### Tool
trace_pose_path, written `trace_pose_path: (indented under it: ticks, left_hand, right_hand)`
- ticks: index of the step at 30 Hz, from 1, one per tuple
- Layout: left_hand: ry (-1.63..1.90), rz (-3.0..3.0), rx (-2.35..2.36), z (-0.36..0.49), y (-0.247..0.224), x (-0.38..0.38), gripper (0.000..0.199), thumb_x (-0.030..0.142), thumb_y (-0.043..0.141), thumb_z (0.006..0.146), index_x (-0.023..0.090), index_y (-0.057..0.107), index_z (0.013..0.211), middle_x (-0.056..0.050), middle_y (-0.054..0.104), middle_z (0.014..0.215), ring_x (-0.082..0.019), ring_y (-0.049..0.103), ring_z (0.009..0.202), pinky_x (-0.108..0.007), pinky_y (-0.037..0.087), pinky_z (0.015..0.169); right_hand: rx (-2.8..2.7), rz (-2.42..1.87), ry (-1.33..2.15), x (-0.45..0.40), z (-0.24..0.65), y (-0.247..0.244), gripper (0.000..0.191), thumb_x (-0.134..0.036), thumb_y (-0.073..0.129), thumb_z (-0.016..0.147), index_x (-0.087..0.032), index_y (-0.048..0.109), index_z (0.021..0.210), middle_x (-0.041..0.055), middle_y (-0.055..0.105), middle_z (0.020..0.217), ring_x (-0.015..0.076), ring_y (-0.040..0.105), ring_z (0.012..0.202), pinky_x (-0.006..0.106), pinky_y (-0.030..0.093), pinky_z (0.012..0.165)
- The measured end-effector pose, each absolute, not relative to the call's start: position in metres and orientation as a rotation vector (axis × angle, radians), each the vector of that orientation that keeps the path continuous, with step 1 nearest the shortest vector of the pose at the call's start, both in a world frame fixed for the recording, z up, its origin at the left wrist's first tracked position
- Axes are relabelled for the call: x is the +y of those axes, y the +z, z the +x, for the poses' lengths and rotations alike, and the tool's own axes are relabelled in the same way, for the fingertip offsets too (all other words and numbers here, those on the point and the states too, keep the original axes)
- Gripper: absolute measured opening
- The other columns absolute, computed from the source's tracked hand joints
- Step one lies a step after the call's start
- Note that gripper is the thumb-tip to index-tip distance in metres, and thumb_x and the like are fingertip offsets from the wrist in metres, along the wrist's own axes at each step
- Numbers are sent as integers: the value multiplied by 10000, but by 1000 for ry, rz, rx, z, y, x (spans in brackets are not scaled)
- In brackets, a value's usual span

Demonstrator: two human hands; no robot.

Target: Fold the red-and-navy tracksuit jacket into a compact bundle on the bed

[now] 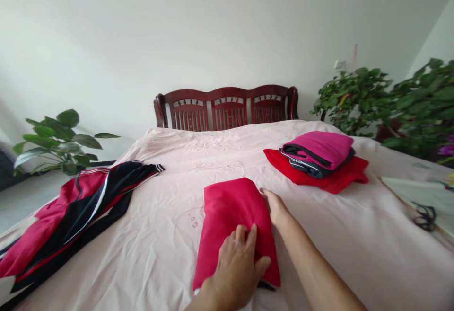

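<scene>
1. Left hand [236,268] is nearest to the camera. It lies open on the near part of the folded red garment [230,216], with fingers a little spread, and it does not close on the cloth.
2. Right hand [275,207] is open too. It touches the right edge of the same garment near its far end, without any grip. The garment lies flat on the pink bedspread [159,259], under the left hand and just beside the right hand.
3. On the left side, a black and red track garment [67,211] lies loosely on the bed, well apart from both hands. Beyond it stands a leafy green plant [58,140].
4. At the far end is a dark red wooden headboard [227,107].
5. To the right, a folded magenta garment [319,147] sits on a dark garment [301,162], and both rest on a red garment [340,178].
6. At the far right, black scissors [424,216] lie on a pale sheet [407,195], near a second green plant [386,102].
</scene>
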State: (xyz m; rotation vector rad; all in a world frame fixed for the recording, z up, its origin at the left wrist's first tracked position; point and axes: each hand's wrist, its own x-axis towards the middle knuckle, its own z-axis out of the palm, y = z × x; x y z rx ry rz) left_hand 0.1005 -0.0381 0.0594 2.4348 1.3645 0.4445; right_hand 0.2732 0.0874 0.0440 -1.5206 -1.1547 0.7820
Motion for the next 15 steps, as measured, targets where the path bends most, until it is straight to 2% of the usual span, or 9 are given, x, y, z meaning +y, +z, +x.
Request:
trace_pose_path:
  ticks: [2, 4, 8, 11, 15]
  left_hand:
    - [473, 2501, 1339, 101, 50, -42, 631, 487, 589, 880, 268, 486, 1462, -128, 565, 1401, -370, 543, 1231, -521, 445, 1042]
    - [507, 2601, 1242, 99, 39, -43, 656, 565, 598, 858, 308, 490, 1452, -94, 519, 1473, -370, 496, 1289, -548, 388, 1099]
    - [502, 2813, 1060, 94, 12, -42, 775, 637, 551, 859, 278, 372, 1522, -142, 416, 1558, -388, 405, 1396, -615, 290, 1143]
    - [559, 2944, 974, 87, -11, -42, 896, 682, 522, 849, 222, 256, 1570, -192, 393, 1558, -408, 402, 1402, -624, 313, 1115]
    - [739, 3022, 935, 83, -30, -42, 942, 690, 536, 835, 206, 222, 1581, -187, 445, 1524, -396, 443, 1379, -570, 344, 1111]
  right_hand:
    - [-1128, -1506, 759, 87, 277, 56, 440, -367, 374, 992, -158, 608, 1301, 126, 646, 1288, 260, 595, 1208, 401, 504, 979]
    - [-1244, -1427, 676, 85, 268, 72, 492, -373, 365, 971, -196, 546, 1393, 93, 573, 1418, 215, 484, 1347, 373, 399, 1110]
    - [-1855, -1267, 408, 81, 230, 94, 534, -428, 342, 987, -213, 488, 1454, 59, 464, 1525, 195, 368, 1432, 392, 243, 1203]
    - [-2208, -1352, 271, 85, 210, 76, 535, -436, 316, 1012, -231, 434, 1491, 51, 385, 1575, 208, 266, 1481, 442, 157, 1219]
    - [-2377, -1528, 335, 103, 208, 29, 587, -465, 304, 1016, -206, 330, 1542, 84, 318, 1606, 218, 254, 1486, 445, 163, 1208]
